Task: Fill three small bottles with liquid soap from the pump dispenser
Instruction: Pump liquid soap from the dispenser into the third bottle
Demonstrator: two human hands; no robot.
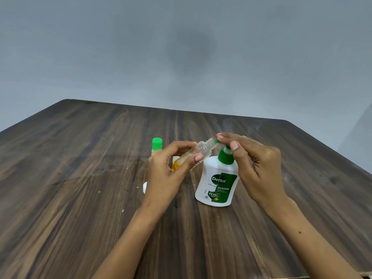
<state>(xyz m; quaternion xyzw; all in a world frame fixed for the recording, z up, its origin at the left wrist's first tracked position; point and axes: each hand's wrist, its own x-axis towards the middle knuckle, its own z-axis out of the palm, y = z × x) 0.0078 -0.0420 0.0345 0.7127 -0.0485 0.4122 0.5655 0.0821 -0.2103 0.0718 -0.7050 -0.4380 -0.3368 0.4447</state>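
Clear, uncapped small bottle (203, 149) tilted, amber-bottomed, pinched between left hand (167, 174) fingers

Dark wood-grain table (80, 158), rounded far corners, set against plain grey wall (100, 47); soft shadow patch on wall centre.

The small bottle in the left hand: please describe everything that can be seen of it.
The small bottle is clear plastic with a threaded, uncapped neck. It is tilted, its mouth pointing up-right and meeting the green pump spout. Amber liquid sits in its lower part. The left hand holds it above the table by thumb and fingers around the body, hiding its base.
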